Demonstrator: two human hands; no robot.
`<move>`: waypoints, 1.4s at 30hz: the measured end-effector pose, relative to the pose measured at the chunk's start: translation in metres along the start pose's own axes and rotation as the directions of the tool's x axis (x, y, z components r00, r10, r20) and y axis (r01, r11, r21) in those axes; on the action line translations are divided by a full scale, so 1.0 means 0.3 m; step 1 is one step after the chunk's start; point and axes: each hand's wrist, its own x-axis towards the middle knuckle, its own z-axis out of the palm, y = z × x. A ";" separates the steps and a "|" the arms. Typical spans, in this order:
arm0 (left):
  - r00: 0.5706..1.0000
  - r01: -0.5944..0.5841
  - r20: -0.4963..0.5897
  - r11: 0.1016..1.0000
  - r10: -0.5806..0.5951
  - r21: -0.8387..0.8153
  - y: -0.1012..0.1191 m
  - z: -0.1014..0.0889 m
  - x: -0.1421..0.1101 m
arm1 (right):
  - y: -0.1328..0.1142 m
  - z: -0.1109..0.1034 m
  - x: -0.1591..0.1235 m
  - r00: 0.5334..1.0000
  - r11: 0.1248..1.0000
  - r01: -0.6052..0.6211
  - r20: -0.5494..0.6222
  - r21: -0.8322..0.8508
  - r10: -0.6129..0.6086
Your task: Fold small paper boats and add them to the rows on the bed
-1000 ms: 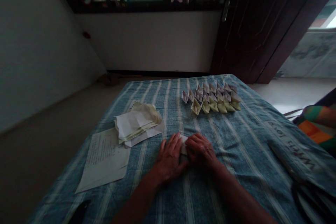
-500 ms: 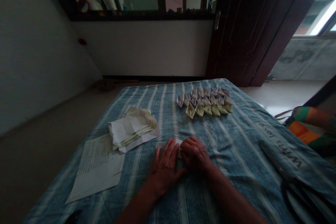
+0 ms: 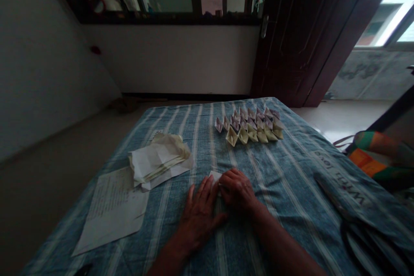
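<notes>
We are working on a small paper piece (image 3: 214, 175) that is lying on the cloth-covered counter (image 3: 284, 177), on our side of the paper boats (image 3: 250, 127). It is showing white and flat between our hands, which are hiding most of it. The fingers of our left hand (image 3: 199, 212) are extending nearly straight, slightly spread, across its left part. The fingers of our right hand (image 3: 238, 190) are curling over its right part; we cannot tell whether they are pinching it.

Matt cloth cover (image 3: 291, 198), matt paper piece (image 3: 215, 175), creased paper stack (image 3: 157, 159), folded paper shapes (image 3: 252, 134), metal door handle (image 3: 264, 26)
</notes>
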 end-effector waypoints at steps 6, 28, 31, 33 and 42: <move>1.000 -0.008 0.005 1.000 0.008 0.023 0.005 -0.016 0.003 | -0.001 -0.003 -0.001 1.000 1.000 -0.004 0.015 -0.015 0.004; 0.974 -0.096 -0.197 0.993 0.109 0.072 0.041 0.027 -0.046 | 0.008 -0.020 -0.012 0.999 0.999 -0.019 0.027 0.051 0.018; 0.975 -0.097 -0.199 0.995 0.102 0.035 0.047 0.014 -0.043 | 0.009 -0.023 -0.012 1.000 0.998 -0.008 0.015 0.061 0.008; 0.978 -0.098 -0.185 0.995 0.097 0.006 0.045 0.000 -0.037 | 0.009 -0.024 -0.013 1.000 0.998 0.000 0.008 0.056 -0.001; 0.982 -0.096 -0.169 0.992 0.081 -0.084 0.022 -0.028 -0.010 | 0.017 -0.026 -0.022 1.000 0.998 0.018 -0.011 0.052 -0.018</move>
